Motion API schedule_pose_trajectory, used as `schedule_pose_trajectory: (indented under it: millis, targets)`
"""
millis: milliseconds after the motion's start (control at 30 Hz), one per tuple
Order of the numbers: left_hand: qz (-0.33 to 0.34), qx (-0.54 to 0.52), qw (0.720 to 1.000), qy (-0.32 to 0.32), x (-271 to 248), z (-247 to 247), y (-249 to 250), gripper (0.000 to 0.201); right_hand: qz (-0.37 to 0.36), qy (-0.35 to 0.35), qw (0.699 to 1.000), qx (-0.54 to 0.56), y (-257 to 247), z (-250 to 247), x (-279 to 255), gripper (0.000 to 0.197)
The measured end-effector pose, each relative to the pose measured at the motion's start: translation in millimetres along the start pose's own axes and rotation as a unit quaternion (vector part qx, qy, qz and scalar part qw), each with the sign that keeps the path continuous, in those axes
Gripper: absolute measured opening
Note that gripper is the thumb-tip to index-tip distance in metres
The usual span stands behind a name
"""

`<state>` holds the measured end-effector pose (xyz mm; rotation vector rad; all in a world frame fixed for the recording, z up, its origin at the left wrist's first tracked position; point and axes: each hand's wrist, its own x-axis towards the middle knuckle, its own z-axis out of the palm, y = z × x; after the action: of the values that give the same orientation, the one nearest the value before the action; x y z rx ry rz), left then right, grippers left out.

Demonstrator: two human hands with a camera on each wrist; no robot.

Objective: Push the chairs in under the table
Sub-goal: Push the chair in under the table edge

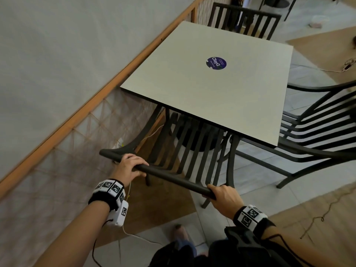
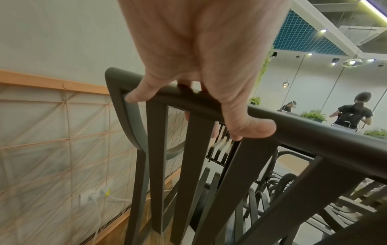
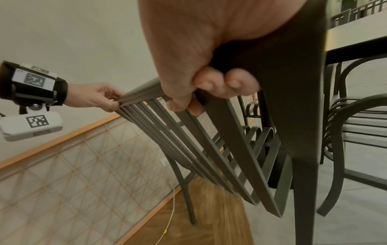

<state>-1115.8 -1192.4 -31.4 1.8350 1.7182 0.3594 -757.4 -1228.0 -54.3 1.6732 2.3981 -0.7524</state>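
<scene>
Beside the pale wall, a square beige table fills centre frame, left hand and right hand gripping the dark slatted metal chair at lower centre

Café: branded table, slatted chairs

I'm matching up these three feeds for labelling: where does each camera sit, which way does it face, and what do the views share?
Head: worn on the head, looking forward and down at the table and near chair; both forearms, left hand and right hand show.
Left wrist: looks along the left hand at the chair's top rail and the wall.
Right wrist: looks along the right hand at the slats, table edge, and the left hand.
Shared: all show the gripped chair.
</scene>
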Motion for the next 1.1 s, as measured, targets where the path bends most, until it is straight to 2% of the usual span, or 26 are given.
schedule_pose_trajectory:
  millis: [133, 300, 400, 500, 566, 600, 666, 733, 766, 833, 900, 966, 1066, 1100]
  targets:
    - [-0.021, -0.016, 1.000, -0.005, 21.1, -4.9, 5.4, 0.033, 0.005, 0.006, 1.000, -0.002, 5.8, -12.5, 17.3, 0.022]
    - [-0.049, -0.025, 0.998, -0.011, 45.0, -5.4, 10.2, 0.047, 0.003, 0.024, 1.000, -0.017, 15.6, -27.4, 31.8, 0.027]
    - [-0.040, -0.031, 0.999, -0.003, 50.2, -1.7, 16.6, 0.053, 0.006, 0.015, 1.000, -0.003, 18.5, -31.2, 34.0, 0.027]
    - [-0.039, 0.007, 0.999, 0.025, 46.1, 7.4, 16.6, 0.063, -0.012, -0.010, 1.000, 0.000, 20.3, -36.6, 30.9, 0.031]
    - [-0.064, 0.029, 0.995, 0.065, 37.3, 18.0, 18.2, 0.077, -0.042, -0.044, 0.998, 0.017, 28.4, -47.6, 29.2, 0.043]
    - [-0.088, 0.006, 0.991, 0.096, 30.4, 24.8, 23.3, 0.087, -0.052, -0.073, 0.995, 0.045, 36.0, -55.8, 29.4, 0.049]
    - [-0.175, -0.124, 0.962, 0.171, 13.7, 33.9, 43.7, 0.101, -0.049, -0.138, 0.981, 0.127, 59.5, -73.9, 34.2, 0.048]
    - [-0.282, -0.275, 0.892, 0.220, 1.4, 46.2, 63.5, 0.103, -0.026, -0.179, 0.970, 0.164, 92.3, -85.2, 44.3, 0.036]
    - [-0.326, -0.323, 0.859, 0.226, -1.9, 53.5, 71.8, 0.106, -0.021, -0.195, 0.972, 0.132, 108.9, -86.6, 50.0, 0.034]
    - [-0.364, -0.412, 0.806, 0.220, -2.7, 73.3, 85.7, 0.116, -0.052, -0.222, 0.974, -0.008, 138.6, -82.6, 64.4, 0.054]
    - [-0.362, -0.488, 0.769, 0.199, -0.3, 96.5, 105.4, 0.114, -0.132, -0.260, 0.947, -0.136, 154.8, -73.3, 75.9, 0.073]
    - [-0.342, -0.511, 0.766, 0.186, 6.2, 119.4, 126.2, 0.107, -0.200, -0.273, 0.920, -0.199, 161.7, -55.9, 86.2, 0.079]
    - [-0.319, -0.490, 0.782, 0.215, 22.5, 146.2, 155.4, 0.108, -0.238, -0.234, 0.925, -0.180, 164.2, -33.4, 100.0, 0.060]
    - [-0.323, -0.485, 0.779, 0.233, 28.3, 153.0, 162.8, 0.108, -0.245, -0.223, 0.927, -0.178, 163.4, -26.9, 105.0, 0.054]
